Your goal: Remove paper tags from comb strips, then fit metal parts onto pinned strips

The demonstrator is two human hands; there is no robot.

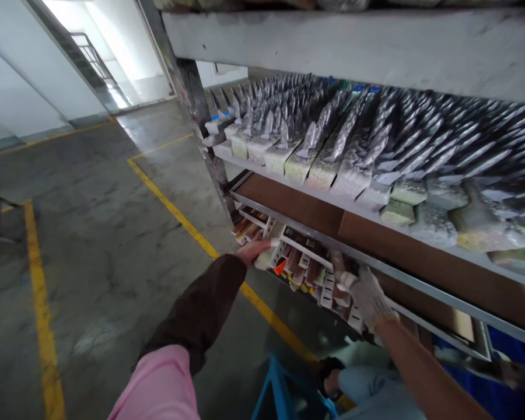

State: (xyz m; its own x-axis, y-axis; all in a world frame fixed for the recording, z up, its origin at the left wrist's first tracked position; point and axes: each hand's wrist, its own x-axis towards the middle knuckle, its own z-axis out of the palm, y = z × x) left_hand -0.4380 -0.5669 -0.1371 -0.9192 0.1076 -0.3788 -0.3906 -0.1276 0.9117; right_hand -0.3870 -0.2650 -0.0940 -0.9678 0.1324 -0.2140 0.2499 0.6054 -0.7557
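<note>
My left hand [262, 254], in a pale glove at the fingers, reaches into the low shelf of a rack. Its fingers close around the end of something pale that I cannot make out. In a whitish glove, my right hand [370, 294] is at the same shelf farther right, fingers bent at the stacked pieces; what they grip is blurred. Between the hands lie white slotted strips [327, 290] and brown strips [294, 259], stacked with their ends outward. A small orange piece [280, 267] shows among them near my left hand.
Above, a brown board shelf [289, 201] juts out. Higher still, pale blocks [326, 172] carry rows of silvery pointed pieces [345, 131]. A rack post [201, 111] stands left. Below are a blue stool [275, 388] and my leg [376, 391]. Yellow lines [175, 210] cross the floor.
</note>
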